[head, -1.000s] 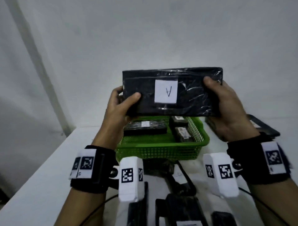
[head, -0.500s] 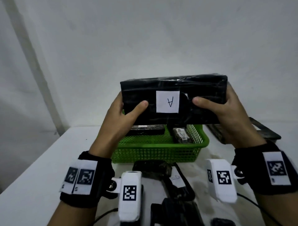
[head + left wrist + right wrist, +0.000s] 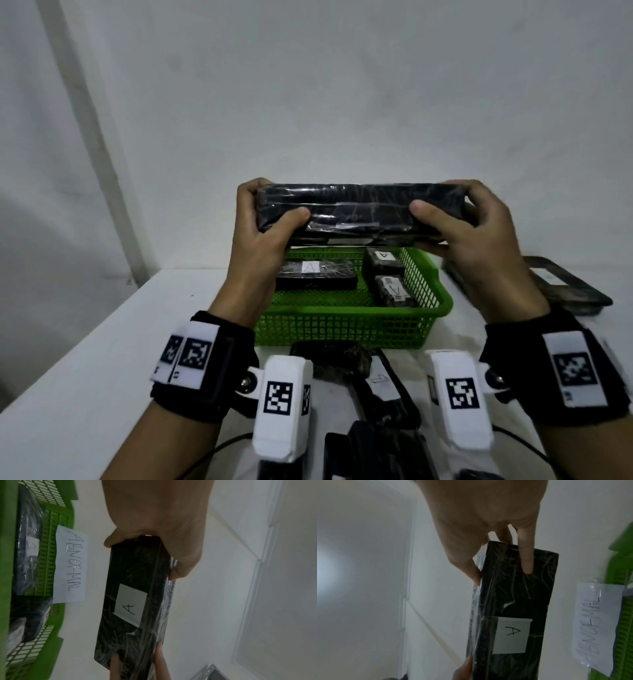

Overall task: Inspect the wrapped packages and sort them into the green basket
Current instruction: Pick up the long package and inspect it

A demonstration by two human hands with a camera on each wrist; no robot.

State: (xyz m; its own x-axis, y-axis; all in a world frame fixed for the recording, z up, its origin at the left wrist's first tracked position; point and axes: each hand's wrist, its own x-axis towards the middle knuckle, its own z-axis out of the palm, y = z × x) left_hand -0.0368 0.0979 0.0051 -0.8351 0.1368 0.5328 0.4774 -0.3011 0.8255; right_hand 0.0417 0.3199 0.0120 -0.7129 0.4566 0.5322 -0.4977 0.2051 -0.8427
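Both hands hold one long black plastic-wrapped package (image 3: 359, 212) level above the far side of the green basket (image 3: 342, 329). My left hand (image 3: 263, 226) grips its left end, thumb on the near face. My right hand (image 3: 469, 226) grips the right end the same way. Its white label marked "A" (image 3: 131, 605) (image 3: 511, 635) faces down toward the basket and shows only in the wrist views. Inside the basket lie three wrapped packages labelled "A": a long one (image 3: 315, 277) at the left and two small ones (image 3: 382, 263) (image 3: 394, 291) at the right.
A paper tag reading "ABNORMAL" (image 3: 70, 563) (image 3: 597, 626) hangs on the basket's far wall. More black wrapped packages (image 3: 373, 387) lie on the white table in front of the basket, and a flat one (image 3: 561, 284) lies to its right. A wall stands close behind.
The package has come down from chest height toward the basket and tipped forward, so its "A" label now faces down. Both hands kept their hold and moved with it.
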